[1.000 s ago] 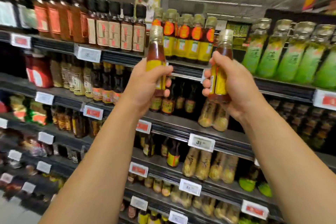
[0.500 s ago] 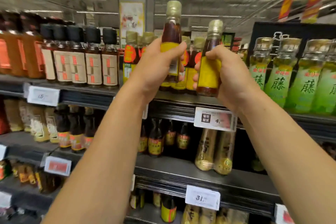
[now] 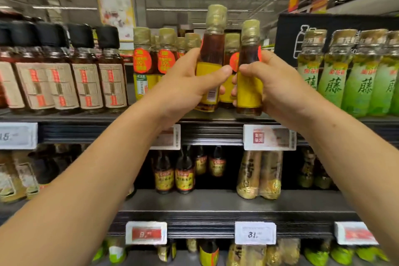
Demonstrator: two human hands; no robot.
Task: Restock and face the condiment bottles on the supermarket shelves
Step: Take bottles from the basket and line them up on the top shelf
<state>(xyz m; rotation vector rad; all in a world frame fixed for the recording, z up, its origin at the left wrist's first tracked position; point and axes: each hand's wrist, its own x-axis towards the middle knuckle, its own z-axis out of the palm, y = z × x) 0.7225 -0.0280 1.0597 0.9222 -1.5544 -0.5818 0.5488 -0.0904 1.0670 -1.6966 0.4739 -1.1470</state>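
Supermarket aisle, top shelf (image 3: 216,117) crowded. Left hand (image 3: 185,88) clenched round left bottle (image 3: 212,49), right hand (image 3: 278,86) round right bottle (image 3: 249,84), both at shelf lip. Risk: knocking shelved bottles (image 3: 151,60) behind.

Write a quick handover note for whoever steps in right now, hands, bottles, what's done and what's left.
Left hand grips one yellow-label bottle; right hand grips a second yellow-label bottle.
Both bottles are upright, side by side, at the front edge of the top shelf, ahead of the matching row.
Done: bottles brought up to their slot.
Left: set both down, let go, turn the labels forward.
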